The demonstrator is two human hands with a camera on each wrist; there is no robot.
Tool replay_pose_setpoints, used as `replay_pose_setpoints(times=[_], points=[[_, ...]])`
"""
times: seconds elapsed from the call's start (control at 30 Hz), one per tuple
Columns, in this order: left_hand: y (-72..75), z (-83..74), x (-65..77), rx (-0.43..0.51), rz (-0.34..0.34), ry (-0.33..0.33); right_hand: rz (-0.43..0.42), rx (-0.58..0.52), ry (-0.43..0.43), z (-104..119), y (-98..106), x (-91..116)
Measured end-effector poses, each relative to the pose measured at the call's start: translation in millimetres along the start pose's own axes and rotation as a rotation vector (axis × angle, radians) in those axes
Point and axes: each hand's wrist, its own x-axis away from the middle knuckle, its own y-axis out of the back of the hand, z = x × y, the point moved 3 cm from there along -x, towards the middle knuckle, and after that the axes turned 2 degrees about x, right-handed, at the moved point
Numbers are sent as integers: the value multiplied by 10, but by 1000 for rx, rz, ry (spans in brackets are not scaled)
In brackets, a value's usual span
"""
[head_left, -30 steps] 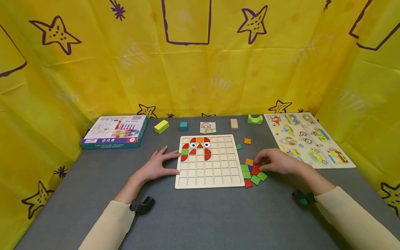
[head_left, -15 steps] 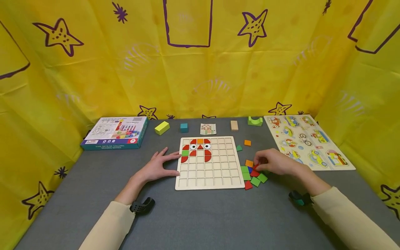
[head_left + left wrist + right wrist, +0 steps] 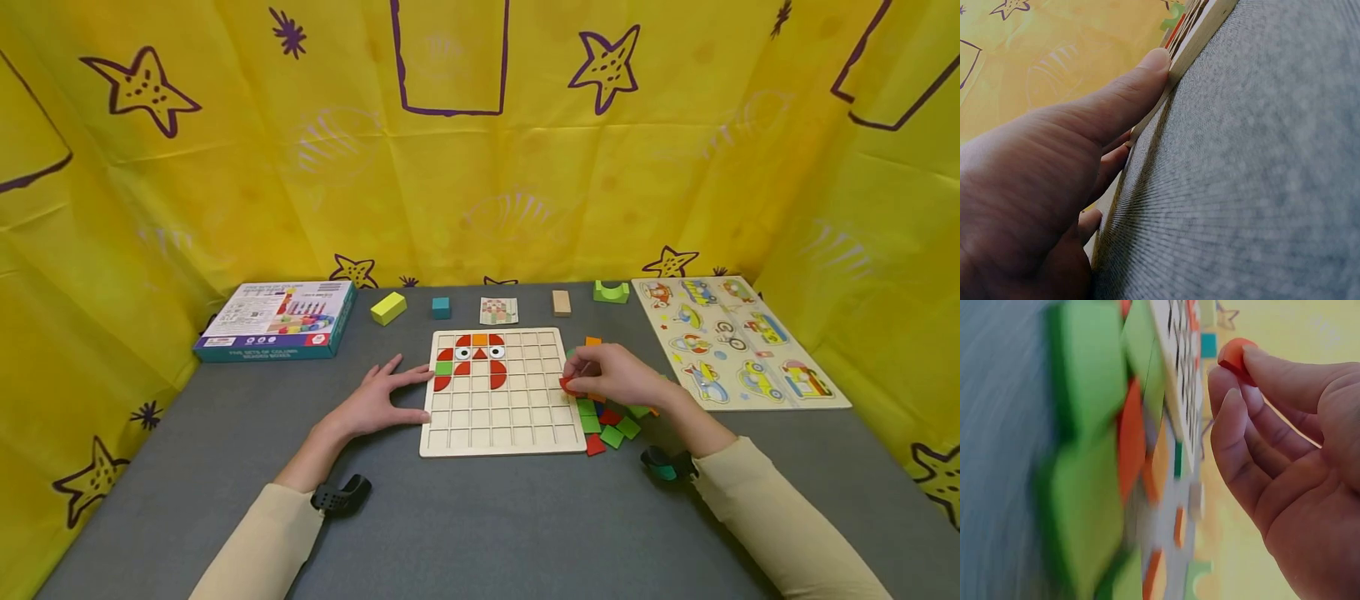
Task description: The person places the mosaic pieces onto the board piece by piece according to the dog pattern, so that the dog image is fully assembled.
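Note:
A wooden grid board (image 3: 528, 414) lies flat in the middle of the table, with red, green, orange and white-eyed tiles in its upper left cells. My left hand (image 3: 371, 400) is spread at its left side, thumb and a fingertip against the edge. In the left wrist view the thumb (image 3: 1129, 90) touches the board's rim (image 3: 1200, 44). Over the board's right edge, my right hand (image 3: 611, 372) pinches a red tile with a rounded side (image 3: 1236, 359) between thumb and fingers. Below that hand lie loose green tiles (image 3: 611, 436), plus red, blue and orange ones.
Behind the board stand a small picture card (image 3: 498, 311), a yellow block (image 3: 388, 307), a teal cube (image 3: 441, 308), a plain wooden block (image 3: 561, 303) and a green arch block (image 3: 611, 292). A box (image 3: 277, 321) sits left, a vehicle puzzle board (image 3: 742, 342) right.
My right hand has picked a red tile from the loose heap and moved left with it to the board's right edge. The left hand has stayed in place.

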Motion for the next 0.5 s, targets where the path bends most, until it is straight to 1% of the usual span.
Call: replay_pose_setpoints(times=[0.1, 0.2, 0.33, 0.43, 0.5], points=[[0, 6, -4, -1, -2, -4, 2, -47, 6, 104, -110, -126], [-3, 9, -6, -9, -6, -24, 13, -96, 1, 215, -213, -240], [-5, 16, 0, -11, -13, -44, 14, -99, 37, 324, -329, -393], [-5, 16, 2, -6, -14, -44, 14, -112, 65, 390, -394, -490], [-3, 17, 1, -4, -12, -41, 18, -128, 65, 435, -438, -552]])
